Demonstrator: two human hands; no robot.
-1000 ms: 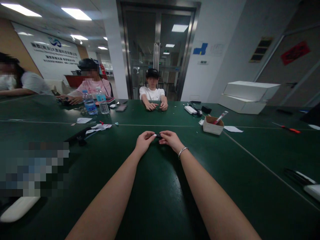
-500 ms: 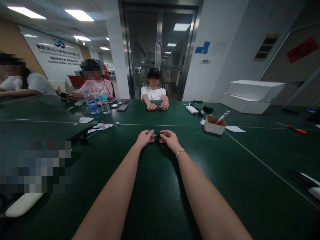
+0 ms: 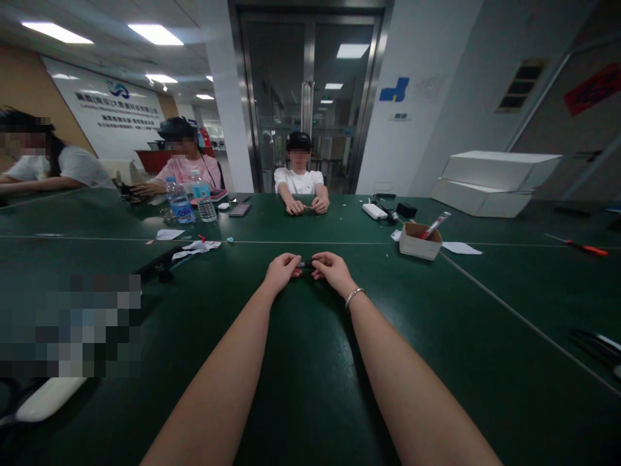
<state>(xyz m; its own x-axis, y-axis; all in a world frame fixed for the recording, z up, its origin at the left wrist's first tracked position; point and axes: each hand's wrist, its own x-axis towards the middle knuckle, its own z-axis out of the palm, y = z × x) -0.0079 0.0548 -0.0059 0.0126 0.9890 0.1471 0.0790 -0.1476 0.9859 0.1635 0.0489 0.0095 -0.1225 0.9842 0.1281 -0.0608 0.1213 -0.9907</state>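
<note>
A small dark, slim object [image 3: 306, 264] lies between my two hands, just above the green table [image 3: 310, 362]. My left hand [image 3: 284, 272] pinches its left end, which looks clear or greyish. On the other side, my right hand [image 3: 332, 270], with a silver bracelet at the wrist, has its fingers closed on the dark right end. The fingers cover both ends, and what exactly the object is cannot be made out.
A small box [image 3: 420, 246] with a wrapped item stands to the right. Beyond are a white adapter [image 3: 374, 211] and white boxes [image 3: 499, 171]. Bottles [image 3: 179, 204], papers [image 3: 198, 247] and a screwdriver [image 3: 585, 248] also lie about. Several people sit around.
The view has shifted slightly, so the things on the table sit a little differently. Both hands keep their hold on the small object, nearly still.
</note>
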